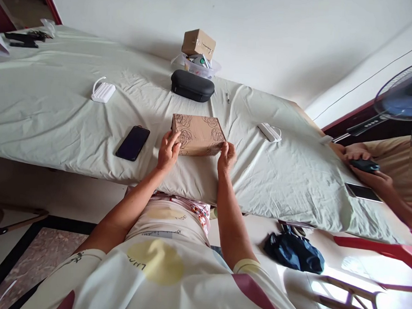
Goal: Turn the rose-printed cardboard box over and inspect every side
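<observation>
A brown cardboard box printed with rose outlines lies on the sheet-covered table right in front of me. My left hand grips its near left corner, fingers curled against the side. My right hand holds the near right corner the same way. The box rests flat on the cloth between both hands.
A black phone lies left of the box. Behind it sit a black zip case, a plastic tub with a small carton, and white chargers. At right, another person's hands hold a dark object; a fan stands there.
</observation>
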`<action>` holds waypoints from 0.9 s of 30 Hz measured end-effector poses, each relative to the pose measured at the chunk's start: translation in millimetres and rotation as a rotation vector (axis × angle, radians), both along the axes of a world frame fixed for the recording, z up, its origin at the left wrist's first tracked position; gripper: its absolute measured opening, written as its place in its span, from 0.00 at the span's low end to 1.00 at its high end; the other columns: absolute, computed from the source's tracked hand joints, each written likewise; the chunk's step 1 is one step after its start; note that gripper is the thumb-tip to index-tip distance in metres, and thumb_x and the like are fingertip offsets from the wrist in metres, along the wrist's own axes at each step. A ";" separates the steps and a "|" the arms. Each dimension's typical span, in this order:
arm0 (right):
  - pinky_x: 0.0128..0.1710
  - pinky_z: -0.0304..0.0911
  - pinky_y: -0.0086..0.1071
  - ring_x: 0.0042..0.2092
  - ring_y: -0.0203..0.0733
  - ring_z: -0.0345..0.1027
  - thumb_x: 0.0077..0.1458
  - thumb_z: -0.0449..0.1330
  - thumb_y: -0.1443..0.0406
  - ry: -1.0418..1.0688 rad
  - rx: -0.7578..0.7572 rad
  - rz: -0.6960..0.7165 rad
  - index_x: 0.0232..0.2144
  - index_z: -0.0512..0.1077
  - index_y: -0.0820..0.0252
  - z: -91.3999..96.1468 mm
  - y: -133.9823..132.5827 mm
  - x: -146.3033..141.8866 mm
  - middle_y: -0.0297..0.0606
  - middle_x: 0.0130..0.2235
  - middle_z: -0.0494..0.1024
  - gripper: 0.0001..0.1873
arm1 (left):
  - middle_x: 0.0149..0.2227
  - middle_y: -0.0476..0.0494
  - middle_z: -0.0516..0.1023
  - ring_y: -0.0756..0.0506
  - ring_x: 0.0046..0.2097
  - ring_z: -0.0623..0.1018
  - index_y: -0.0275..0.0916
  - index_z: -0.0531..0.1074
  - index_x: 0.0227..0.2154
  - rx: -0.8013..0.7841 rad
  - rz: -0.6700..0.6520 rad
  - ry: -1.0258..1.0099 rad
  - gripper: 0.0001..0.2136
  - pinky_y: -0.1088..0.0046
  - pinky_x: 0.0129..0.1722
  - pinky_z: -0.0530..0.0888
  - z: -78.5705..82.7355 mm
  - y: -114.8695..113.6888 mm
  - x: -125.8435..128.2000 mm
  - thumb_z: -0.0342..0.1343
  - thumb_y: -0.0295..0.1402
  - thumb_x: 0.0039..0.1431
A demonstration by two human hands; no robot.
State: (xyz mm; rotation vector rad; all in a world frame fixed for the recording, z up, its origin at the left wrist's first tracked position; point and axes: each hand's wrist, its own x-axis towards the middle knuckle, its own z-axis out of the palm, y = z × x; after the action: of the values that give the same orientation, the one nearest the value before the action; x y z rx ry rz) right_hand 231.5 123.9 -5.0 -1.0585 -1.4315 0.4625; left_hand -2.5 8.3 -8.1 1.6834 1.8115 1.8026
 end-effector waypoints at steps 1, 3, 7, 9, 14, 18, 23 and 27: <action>0.43 0.70 0.38 0.38 0.43 0.71 0.66 0.53 0.40 -0.009 -0.018 0.027 0.41 0.75 0.59 -1.5 -0.1 -1.8 0.38 0.35 0.77 0.29 | 0.69 0.31 0.70 0.36 0.71 0.70 0.41 0.68 0.67 -0.029 0.017 -0.019 0.26 0.55 0.73 0.66 -1.5 1.8 -0.8 0.50 0.48 0.75; 0.44 0.70 0.39 0.39 0.44 0.72 0.65 0.54 0.41 -0.039 -0.063 0.064 0.46 0.74 0.58 -4.9 -0.1 -4.9 0.39 0.38 0.79 0.28 | 0.68 0.29 0.72 0.36 0.69 0.73 0.37 0.62 0.71 -0.113 0.063 -0.049 0.27 0.58 0.70 0.70 -4.1 5.3 -1.9 0.52 0.41 0.73; 0.47 0.70 0.43 0.40 0.46 0.72 0.65 0.57 0.50 -0.196 -0.184 0.075 0.49 0.74 0.57 -13.1 1.6 -6.8 0.40 0.38 0.79 0.20 | 0.61 0.24 0.78 0.33 0.64 0.77 0.30 0.68 0.63 -0.330 0.164 0.016 0.23 0.55 0.66 0.73 -7.0 7.9 -0.8 0.56 0.30 0.68; 0.49 0.70 0.45 0.41 0.47 0.71 0.62 0.61 0.56 -0.303 -0.201 0.064 0.45 0.75 0.56 -17.4 2.8 -6.5 0.39 0.37 0.77 0.14 | 0.60 0.23 0.78 0.30 0.64 0.77 0.29 0.70 0.59 -0.377 0.201 0.098 0.21 0.51 0.67 0.71 -8.2 7.4 1.1 0.59 0.27 0.64; 0.51 0.71 0.47 0.41 0.46 0.69 0.58 0.63 0.62 -0.397 -0.158 0.013 0.44 0.75 0.55 -21.7 3.8 -6.6 0.37 0.37 0.75 0.11 | 0.58 0.25 0.79 0.30 0.63 0.78 0.31 0.71 0.59 -0.360 0.228 0.139 0.20 0.50 0.66 0.71 -12.7 8.8 1.1 0.59 0.27 0.64; 0.51 0.71 0.45 0.42 0.44 0.70 0.63 0.59 0.57 -0.230 0.010 0.016 0.51 0.74 0.54 -11.8 -1.2 -9.3 0.36 0.38 0.75 0.16 | 0.55 0.27 0.80 0.33 0.60 0.79 0.34 0.70 0.60 -0.211 0.243 0.043 0.20 0.55 0.62 0.74 -13.2 9.9 -4.4 0.56 0.38 0.70; 0.47 0.71 0.40 0.38 0.41 0.67 0.68 0.56 0.50 0.014 0.214 -0.034 0.52 0.72 0.54 4.5 -16.7 -11.5 0.32 0.35 0.68 0.19 | 0.52 0.30 0.78 0.37 0.54 0.80 0.35 0.68 0.60 0.078 0.249 0.051 0.27 0.57 0.58 0.76 -5.4 -1.2 -4.0 0.48 0.53 0.74; 0.50 0.70 0.45 0.44 0.46 0.68 0.67 0.58 0.47 -0.024 0.312 -0.088 0.55 0.71 0.54 10.0 -26.7 -9.2 0.39 0.43 0.69 0.24 | 0.50 0.32 0.77 0.38 0.50 0.80 0.35 0.68 0.57 0.193 0.234 0.072 0.32 0.59 0.55 0.77 0.5 -9.5 3.0 0.48 0.61 0.70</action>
State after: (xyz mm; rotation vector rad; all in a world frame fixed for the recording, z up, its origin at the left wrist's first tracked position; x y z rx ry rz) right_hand 222.3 97.2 4.9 -0.8728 -1.4177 0.1561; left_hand 0.5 -1.2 -7.6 1.6795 1.9956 2.0973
